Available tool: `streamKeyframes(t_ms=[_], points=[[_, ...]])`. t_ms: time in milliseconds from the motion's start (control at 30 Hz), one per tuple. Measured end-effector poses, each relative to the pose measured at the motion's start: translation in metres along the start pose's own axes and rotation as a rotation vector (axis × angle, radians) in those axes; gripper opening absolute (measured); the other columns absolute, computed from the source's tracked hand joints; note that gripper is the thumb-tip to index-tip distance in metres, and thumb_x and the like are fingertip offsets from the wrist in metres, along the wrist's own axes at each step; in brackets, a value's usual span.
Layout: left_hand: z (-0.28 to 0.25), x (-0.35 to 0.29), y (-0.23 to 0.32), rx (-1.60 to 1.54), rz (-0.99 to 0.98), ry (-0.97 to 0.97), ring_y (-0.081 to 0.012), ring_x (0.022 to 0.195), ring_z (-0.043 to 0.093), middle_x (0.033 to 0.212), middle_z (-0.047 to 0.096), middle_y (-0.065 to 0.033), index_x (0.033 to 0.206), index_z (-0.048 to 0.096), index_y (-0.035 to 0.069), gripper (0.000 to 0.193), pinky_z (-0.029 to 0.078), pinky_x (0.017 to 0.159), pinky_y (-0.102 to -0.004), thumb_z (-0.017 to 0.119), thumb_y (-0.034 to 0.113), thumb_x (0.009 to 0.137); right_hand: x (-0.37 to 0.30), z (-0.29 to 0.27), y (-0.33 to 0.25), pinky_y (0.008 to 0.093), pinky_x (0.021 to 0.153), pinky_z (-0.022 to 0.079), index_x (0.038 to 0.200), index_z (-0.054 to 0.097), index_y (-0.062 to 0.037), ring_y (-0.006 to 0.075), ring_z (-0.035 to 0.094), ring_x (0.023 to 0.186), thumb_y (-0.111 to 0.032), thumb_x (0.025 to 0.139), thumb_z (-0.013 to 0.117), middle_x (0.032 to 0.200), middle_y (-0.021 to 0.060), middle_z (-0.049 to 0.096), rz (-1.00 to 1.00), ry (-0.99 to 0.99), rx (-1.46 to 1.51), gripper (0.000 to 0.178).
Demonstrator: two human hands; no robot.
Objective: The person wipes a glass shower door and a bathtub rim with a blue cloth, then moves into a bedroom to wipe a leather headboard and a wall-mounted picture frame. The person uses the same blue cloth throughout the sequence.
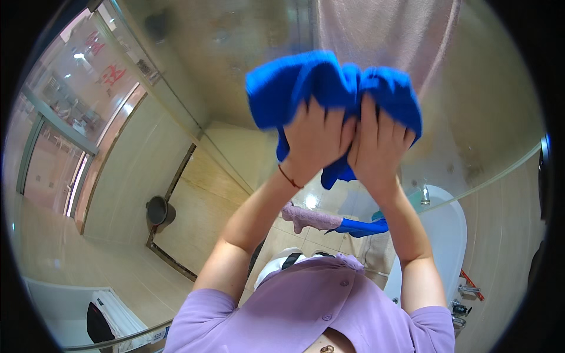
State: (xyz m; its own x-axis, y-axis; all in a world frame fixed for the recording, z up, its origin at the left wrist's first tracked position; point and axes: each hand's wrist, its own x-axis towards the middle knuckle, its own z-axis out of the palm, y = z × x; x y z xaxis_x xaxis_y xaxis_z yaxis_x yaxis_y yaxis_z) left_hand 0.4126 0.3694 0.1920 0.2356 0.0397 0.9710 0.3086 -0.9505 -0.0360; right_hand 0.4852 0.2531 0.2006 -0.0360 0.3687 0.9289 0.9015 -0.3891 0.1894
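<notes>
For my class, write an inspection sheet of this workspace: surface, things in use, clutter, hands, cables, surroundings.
Surface: hazy, see-through panel; contact with the cloth cannot be confirmed.
Things in use: bunched blue cloth.
Clutter: mauve cloth and second blue cloth, side by side below the hands.
Hands: left hand and right hand side by side on the bunched cloth; fingertips hidden in folds.
Cables: nothing seen.
Surroundings: white bathtub at right, dark bucket at left, pale pink towel above.
</notes>
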Motion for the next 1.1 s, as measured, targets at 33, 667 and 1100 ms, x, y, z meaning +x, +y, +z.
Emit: streamKeyframes(t_ms=[33, 667, 1100], points=[[0.004, -0.028, 0.001, -0.079, -0.002, -0.089, -0.0423, 0.106, 0.053, 0.122, 0.056, -0.02, 0.129, 0.058, 0.014, 0.048, 0.04, 0.089, -0.0547, 0.058, 0.041, 0.089, -0.023, 0.005, -0.005, 0.0518, 0.098, 0.031, 0.138, 0.053, -0.006, 0.0396, 0.049, 0.121, -0.022, 0.094, 0.055, 0.134, 0.0204, 0.053, 0.006, -0.026, 0.039, 0.047], [-0.03, 0.009, -0.163, -0.007, -0.145, 0.177, -0.0454, 0.109, 0.047, 0.122, 0.051, -0.0273, 0.122, 0.057, 0.006, 0.051, 0.034, 0.091, -0.0528, 0.062, 0.042, 0.087, 0.081, 0.063, -0.116, 0.03, 0.082, 0.04, 0.134, 0.06, -0.0173, 0.0113, 0.061, 0.098, -0.025, 0.092, 0.057, 0.113, -0.0022, 0.064, -0.09, 0.072, 0.125, 0.044], [-0.017, -0.254, -0.139, -0.195, -0.524, -0.382, -0.0549, 0.132, 0.031, 0.143, 0.035, -0.0333, 0.143, 0.038, 0.003, 0.057, 0.024, 0.107, -0.0637, 0.045, 0.04, 0.1, -0.108, 0.099, -0.132, 0.0321, 0.113, 0.033, 0.141, 0.049, -0.0045, 0.016, 0.047, 0.134, -0.016, 0.087, 0.055, 0.145, 0.0059, 0.051, -0.388, -0.505, 0.426, 0.056]])
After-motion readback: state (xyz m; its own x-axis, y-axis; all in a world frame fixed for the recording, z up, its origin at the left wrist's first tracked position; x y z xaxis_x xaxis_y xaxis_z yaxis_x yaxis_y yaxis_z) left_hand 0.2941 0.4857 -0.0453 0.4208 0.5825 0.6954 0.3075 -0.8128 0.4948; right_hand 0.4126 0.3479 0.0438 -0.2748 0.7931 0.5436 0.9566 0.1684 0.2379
